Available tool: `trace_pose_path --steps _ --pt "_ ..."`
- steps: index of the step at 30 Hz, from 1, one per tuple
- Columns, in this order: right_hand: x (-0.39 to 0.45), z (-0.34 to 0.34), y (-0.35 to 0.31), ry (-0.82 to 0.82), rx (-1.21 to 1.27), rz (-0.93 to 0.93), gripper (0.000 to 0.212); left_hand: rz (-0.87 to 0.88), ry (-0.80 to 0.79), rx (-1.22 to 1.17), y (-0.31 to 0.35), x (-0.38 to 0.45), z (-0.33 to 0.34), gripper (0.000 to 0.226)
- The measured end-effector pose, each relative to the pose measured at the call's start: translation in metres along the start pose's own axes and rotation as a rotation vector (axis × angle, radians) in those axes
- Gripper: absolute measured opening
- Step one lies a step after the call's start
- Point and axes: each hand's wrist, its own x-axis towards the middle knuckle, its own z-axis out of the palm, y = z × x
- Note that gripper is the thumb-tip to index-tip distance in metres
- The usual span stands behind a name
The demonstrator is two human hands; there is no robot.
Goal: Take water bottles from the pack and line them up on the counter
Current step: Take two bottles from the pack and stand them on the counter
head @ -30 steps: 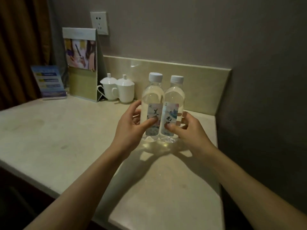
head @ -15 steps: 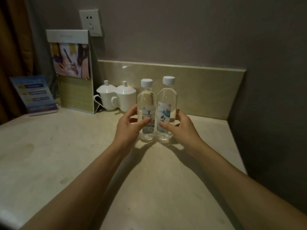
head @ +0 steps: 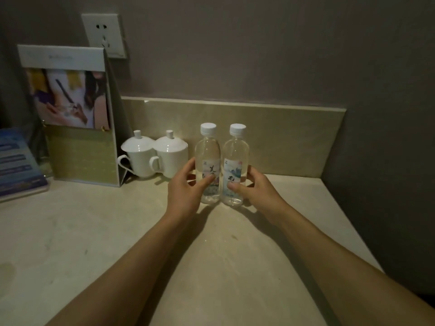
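Change: over the last second the 2 bottles have been carried away from the viewer toward the backsplash (head: 282, 128); they now stand upright with their bases on the bench (head: 98, 231), close in front of that tiled strip.
Meaning: judged as the set-down stage of the lining-up step; 2 bottles make the row so far, release not yet done.
Left grip: left hand (head: 186, 189) curled round the lower half of the left bottle (head: 208, 161), thumb across its label, fingers behind; grasping it.
Right grip: right hand (head: 256, 188) wrapped round the lower half of the right bottle (head: 235, 161), thumb on the label; grasping it.
Bottle positions: between the 2 grips, side by side, bodies touching or nearly so, caps level.
Pack: not in view; how many bottles remain cannot be told.
Bottle material: clear thin plastic, smooth rounded shoulders, ribbed white screw caps, pale paper-look labels with dark brush characters; filled with clear liquid.
Bench surface: pale stone-look slab, matte, faintly mottled and scuffed; a few droplets or specks just near-side of the grips.
Left of the left grip: 2 white lidded cups (head: 155, 156), glossy ceramic with knob lids and loop handles, near the left bottle but apart.
Further left: folded card stand (head: 70, 114), stiff board with a printed photo.
Risk: judged slight; tall narrow bottles may rock if released unevenly.
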Motion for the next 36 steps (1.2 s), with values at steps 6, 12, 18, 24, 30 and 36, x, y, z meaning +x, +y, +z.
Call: trace_pose_path --steps 6,12,18,24,30,36 --pt "0.008 0.025 -0.005 0.134 -0.092 0.013 0.051 0.074 0.007 0.049 -0.007 0.01 -0.004 0.045" --pt "0.011 0.032 -0.005 0.196 -0.153 0.032 0.058 0.117 0.039 0.057 -0.013 0.015 -0.004 0.045" --pt "0.017 0.036 -0.007 0.233 -0.204 0.044 0.054 0.165 0.052 0.09 -0.016 0.02 -0.004 0.037" --pt "0.021 0.037 -0.008 0.243 -0.205 0.056 0.05 0.168 0.063 0.091 -0.016 0.018 -0.005 0.04" --pt "0.017 0.042 -0.004 0.257 -0.235 0.072 0.054 0.083 0.105 0.146 -0.014 0.018 -0.002 0.038" --pt "0.017 0.049 -0.003 0.362 -0.358 0.13 0.05 -0.077 0.095 0.269 -0.015 0.016 -0.004 0.056"
